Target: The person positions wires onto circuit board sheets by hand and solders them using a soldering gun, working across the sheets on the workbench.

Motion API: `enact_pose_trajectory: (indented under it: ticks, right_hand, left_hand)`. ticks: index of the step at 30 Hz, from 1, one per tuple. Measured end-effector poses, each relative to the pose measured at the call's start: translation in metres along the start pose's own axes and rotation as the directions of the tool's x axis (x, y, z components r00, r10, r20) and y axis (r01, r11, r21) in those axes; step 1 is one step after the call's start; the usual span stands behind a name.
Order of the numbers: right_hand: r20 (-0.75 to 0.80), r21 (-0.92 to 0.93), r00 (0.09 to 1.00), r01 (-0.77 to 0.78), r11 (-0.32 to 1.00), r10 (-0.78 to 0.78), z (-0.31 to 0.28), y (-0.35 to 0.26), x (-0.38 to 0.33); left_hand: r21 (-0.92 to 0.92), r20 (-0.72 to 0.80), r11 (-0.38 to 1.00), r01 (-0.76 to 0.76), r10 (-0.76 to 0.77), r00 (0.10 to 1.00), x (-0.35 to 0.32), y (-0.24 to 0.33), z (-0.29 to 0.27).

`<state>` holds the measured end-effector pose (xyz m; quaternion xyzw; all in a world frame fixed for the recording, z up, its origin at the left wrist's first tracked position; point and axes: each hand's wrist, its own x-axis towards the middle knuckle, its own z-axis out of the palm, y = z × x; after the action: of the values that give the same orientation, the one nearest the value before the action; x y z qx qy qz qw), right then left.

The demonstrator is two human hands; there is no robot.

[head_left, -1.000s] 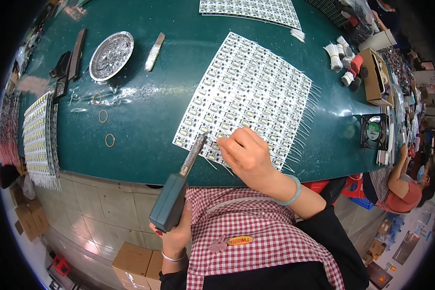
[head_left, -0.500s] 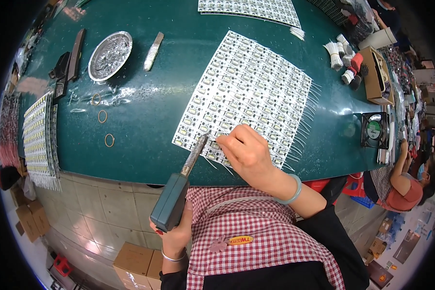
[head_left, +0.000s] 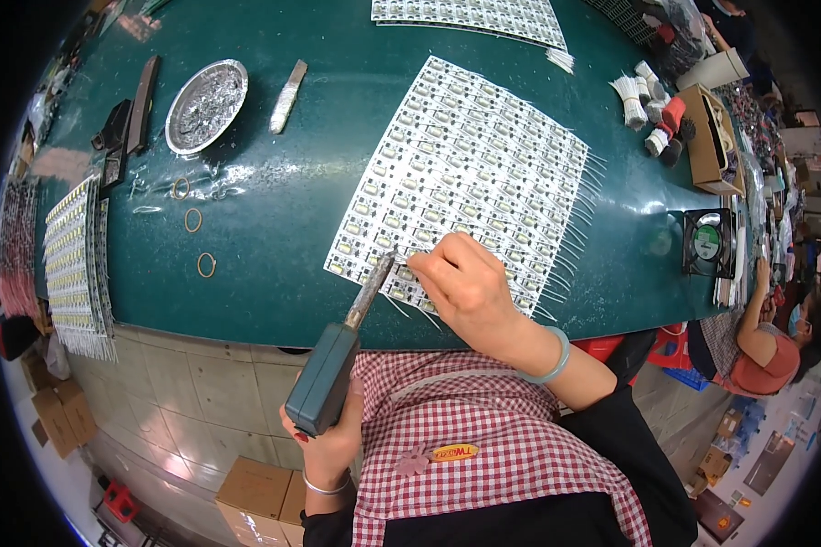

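Narrowed the gap between the gun-shaped tool and the right hand a little
Edged the tool's tip slightly rightward over the white board sheet with the left hand, and shifted the right knuckles slightly up and leftward; caught a co-worker's hand slightly higher at far right, the metal bowl a touch farther left, and the cardboard boxes a touch lower and farther right

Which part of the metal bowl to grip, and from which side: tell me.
Probably its rim, from the right, kept level: the rim is exposed, the bowl holds silvery scraps, and the dark bar lies closer on its left than the pale strip on its right.
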<state>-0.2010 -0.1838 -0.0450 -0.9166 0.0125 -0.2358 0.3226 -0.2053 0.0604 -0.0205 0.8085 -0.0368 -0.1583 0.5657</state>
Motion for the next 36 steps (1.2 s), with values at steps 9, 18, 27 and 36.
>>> enact_pose_trajectory:
  ticks: [9,18,27,36]
  right_hand:
    - [-0.004,0.000,1.000,0.000,1.000,0.000,0.000,0.000,0.000]
    - [-0.008,0.005,1.000,0.000,1.000,0.000,0.000,0.000,0.000]
    - [0.039,0.002,0.999,0.008,1.000,-0.008,-0.020,-0.010,-0.003]
    - [0.000,0.019,0.999,0.036,0.999,-0.036,-0.005,-0.003,-0.001]
  left_hand:
    - [0.013,-0.038,0.999,-0.037,0.037,0.999,-0.009,-0.009,-0.005]
    - [0.032,-0.036,0.998,-0.047,0.048,0.998,-0.007,-0.007,-0.004]
    - [0.028,-0.083,0.998,-0.063,0.065,0.994,-0.011,-0.010,-0.008]
    - [0.054,-0.077,0.997,-0.049,0.053,0.996,-0.017,-0.014,-0.011]
